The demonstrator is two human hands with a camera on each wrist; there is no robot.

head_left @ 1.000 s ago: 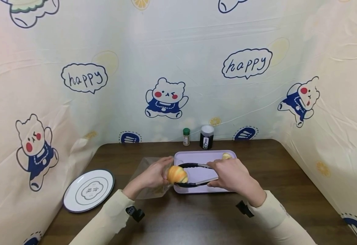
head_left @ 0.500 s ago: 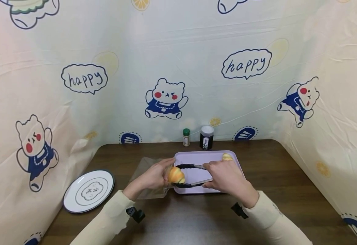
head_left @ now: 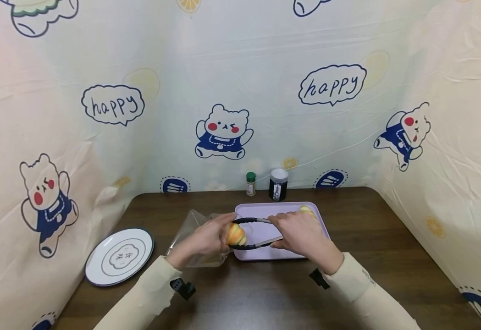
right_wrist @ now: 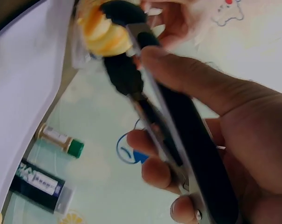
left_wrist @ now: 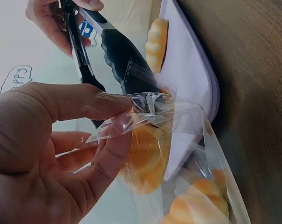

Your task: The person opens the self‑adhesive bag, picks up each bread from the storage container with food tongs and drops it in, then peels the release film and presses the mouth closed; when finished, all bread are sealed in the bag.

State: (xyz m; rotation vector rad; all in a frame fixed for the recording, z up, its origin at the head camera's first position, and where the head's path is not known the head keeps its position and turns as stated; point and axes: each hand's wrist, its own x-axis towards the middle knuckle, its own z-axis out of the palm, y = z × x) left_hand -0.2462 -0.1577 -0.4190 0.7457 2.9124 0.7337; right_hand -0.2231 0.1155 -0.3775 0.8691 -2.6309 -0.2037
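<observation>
The left hand (head_left: 211,234) pinches the edge of a clear plastic bag (head_left: 190,224); in the left wrist view its thumb and fingers grip the film, and another bread roll (left_wrist: 199,205) shows through the bag. The right hand (head_left: 304,233) grips black-and-silver tongs (head_left: 265,220), whose black tips hold an orange-yellow bread roll (head_left: 236,234) at the bag's mouth, beside the left fingers. In the right wrist view, the roll (right_wrist: 103,32) sits between the tong tips (right_wrist: 124,74). Whether the roll touches the film is unclear.
A lilac tray (head_left: 265,255) lies under the tongs, with another roll (head_left: 307,210) at its back right corner. Behind it stand a green-capped shaker (head_left: 251,184) and a dark jar (head_left: 279,185). A white plate (head_left: 119,257) lies at the left table edge.
The right hand, tongs and held roll have moved left, toward the left hand. The roll is now more covered by the left fingers. The bag's left part has lifted and spread.
</observation>
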